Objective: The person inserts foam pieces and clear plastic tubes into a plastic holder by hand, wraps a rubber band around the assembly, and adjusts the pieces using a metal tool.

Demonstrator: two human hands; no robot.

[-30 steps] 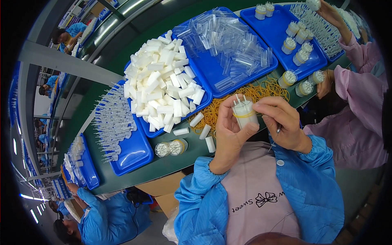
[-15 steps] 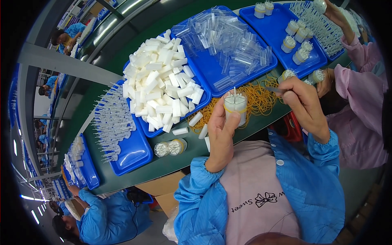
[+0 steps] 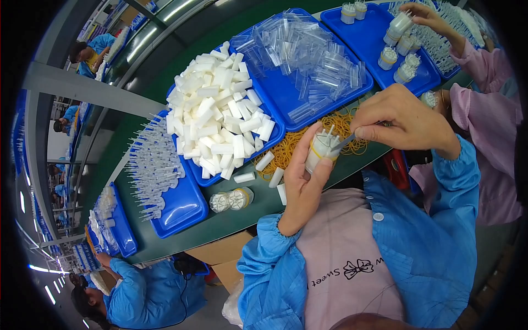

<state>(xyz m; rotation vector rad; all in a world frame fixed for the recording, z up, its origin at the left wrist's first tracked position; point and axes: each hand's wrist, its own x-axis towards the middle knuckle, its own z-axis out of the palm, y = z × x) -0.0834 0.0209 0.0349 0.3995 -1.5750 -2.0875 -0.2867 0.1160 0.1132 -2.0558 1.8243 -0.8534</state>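
My left hand [image 3: 301,190] is wrapped round a bundle of white cylindrical pieces [image 3: 320,153] with a yellow rubber band about it. Thin white stems stand up from the bundle's top, which tilts to the right. In my right hand [image 3: 404,118] is a slim grey metal tool [image 3: 345,143], pinched between thumb and fingers. Its tip reaches the top edge of the bundle; the exact contact cannot be made out. Behind both hands lies a heap of yellow rubber bands [image 3: 283,147] on the green table.
Blue trays hold a pile of white cylinders [image 3: 212,115], clear plastic tubes [image 3: 324,60] and white stemmed parts [image 3: 151,170]. Two finished-looking bundles [image 3: 231,199] stand at the near left. On the right, a pink-sleeved co-worker's hand [image 3: 432,19] is over a tray of banded bundles [image 3: 388,58].
My right hand has moved left, bringing the tool to the bundle. My left hand has tilted the bundle to the right. The co-worker's hand has lowered a bundle into the right tray.
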